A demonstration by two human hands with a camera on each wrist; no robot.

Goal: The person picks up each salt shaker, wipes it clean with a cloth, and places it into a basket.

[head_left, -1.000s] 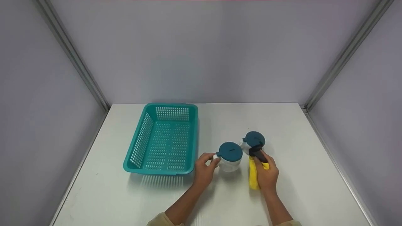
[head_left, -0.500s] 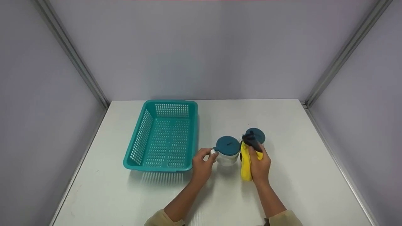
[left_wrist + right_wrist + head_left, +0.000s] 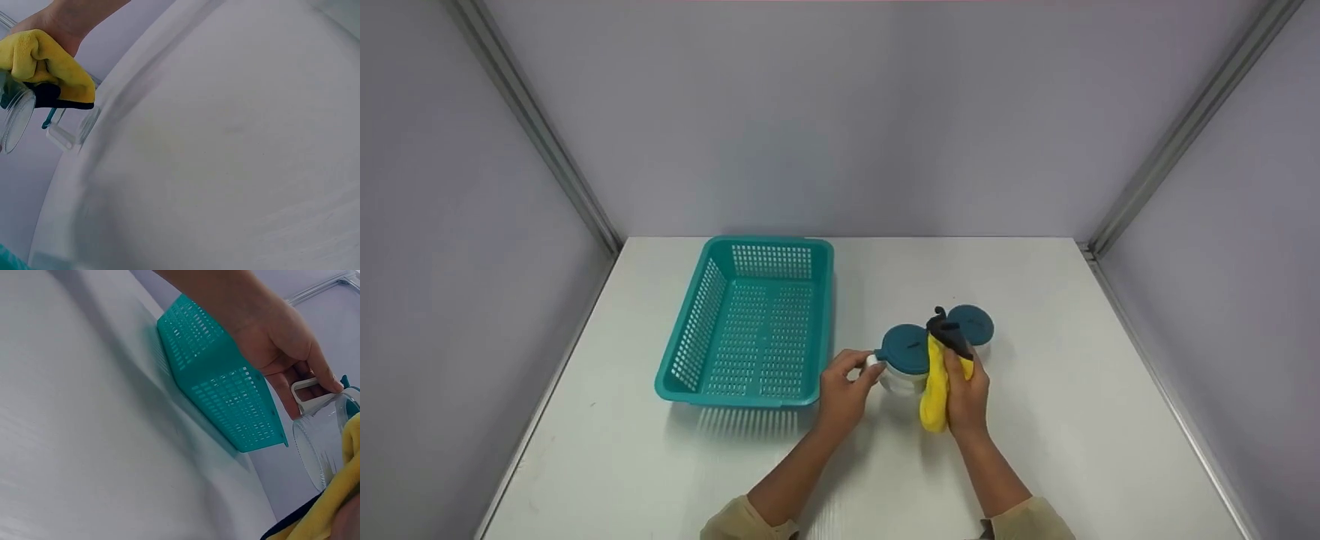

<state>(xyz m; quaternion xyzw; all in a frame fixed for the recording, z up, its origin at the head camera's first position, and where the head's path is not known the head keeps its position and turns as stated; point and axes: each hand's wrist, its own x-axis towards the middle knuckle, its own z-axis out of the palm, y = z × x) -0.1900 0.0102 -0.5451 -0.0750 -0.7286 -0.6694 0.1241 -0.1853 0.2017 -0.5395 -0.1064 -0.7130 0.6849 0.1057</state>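
Note:
My left hand (image 3: 842,390) pinches the white handle (image 3: 309,396) of a clear lidded mug (image 3: 901,382) with a dark teal lid. The mug is held just over the white table, its shadow below it. In my right hand (image 3: 969,394) is a bunched yellow cloth (image 3: 934,401) with a black side, gripped against the mug's right side and overlapping the lid's edge. Behind the cloth stands a second mug (image 3: 973,324) of the same kind, mostly its lid showing. The left wrist view shows that second mug's white handle (image 3: 61,136) near the yellow cloth (image 3: 42,56).
A teal perforated basket (image 3: 660,382) stands on the table (image 3: 600,465) left of the hands, with nothing in it. Pale panels (image 3: 840,127) enclose the table at the back and both sides.
My right hand has carried the cloth leftward, from in front of the second mug to the side of the held mug. The left hand keeps its hold on the handle, almost in place.

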